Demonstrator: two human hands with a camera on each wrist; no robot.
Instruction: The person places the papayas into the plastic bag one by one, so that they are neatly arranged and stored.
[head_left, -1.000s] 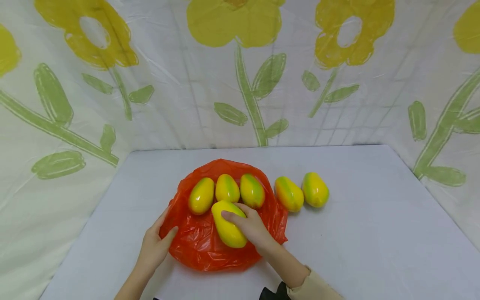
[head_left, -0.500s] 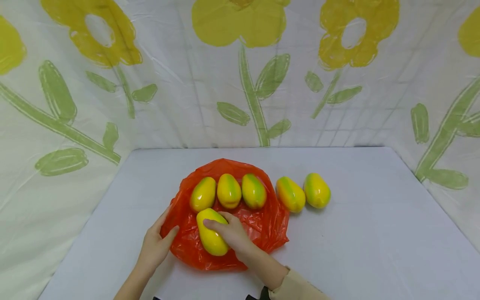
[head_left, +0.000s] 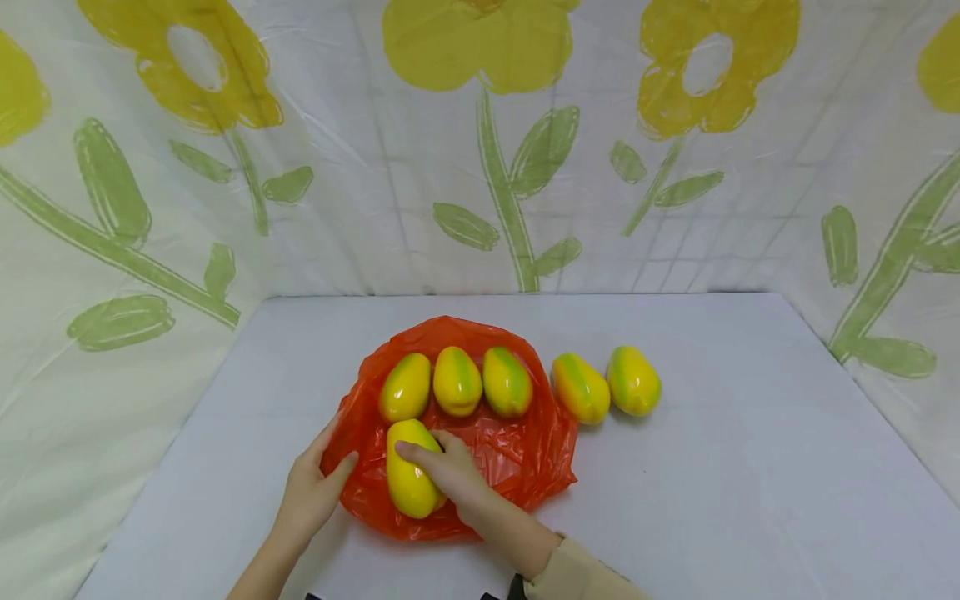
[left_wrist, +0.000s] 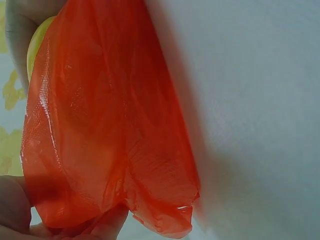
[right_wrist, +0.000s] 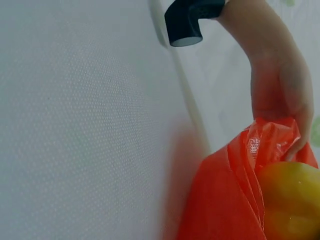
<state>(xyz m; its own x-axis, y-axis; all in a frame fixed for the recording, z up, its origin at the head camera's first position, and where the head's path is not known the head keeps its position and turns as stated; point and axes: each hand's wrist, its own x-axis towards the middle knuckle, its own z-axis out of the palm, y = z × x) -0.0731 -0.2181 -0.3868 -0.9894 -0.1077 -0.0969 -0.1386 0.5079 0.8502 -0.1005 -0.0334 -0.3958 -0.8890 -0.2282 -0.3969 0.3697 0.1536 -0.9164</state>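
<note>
Presently the right hand (head_left: 450, 471) has its grip closed over a yellow-green mango (head_left: 408, 479), fingers curled across the fruit's upper side, holding it down on the near-left part of the red plastic bag (head_left: 517, 454). The left hand (head_left: 311, 492) lies just to the left of that grip; its thumb and fingers pinch the bag's left edge, as the left wrist view confirms, where the bag (left_wrist: 110, 125) hangs from the fingertips (left_wrist: 107, 225) at the bottom of the frame. The right wrist view shows the held mango (right_wrist: 290, 200) against the red film (right_wrist: 225, 200), with the other hand (right_wrist: 280, 95) beyond it.

Just beyond the right grip, three further mangoes (head_left: 456, 382) lie side by side in a row on the far half of the bag, close together. To the right of the grip and off the bag, two mangoes (head_left: 606, 385) rest next to each other on the white bench (head_left: 750, 500).

Progress, judged from the layout: four of the six fruits are on the bag, the fourth not yet released; two are left on the bare bench. All four appear to lie on top of the film; whether any is inside the bag cannot be told. A flower-printed sheet (head_left: 480, 150) forms the backdrop.
</note>
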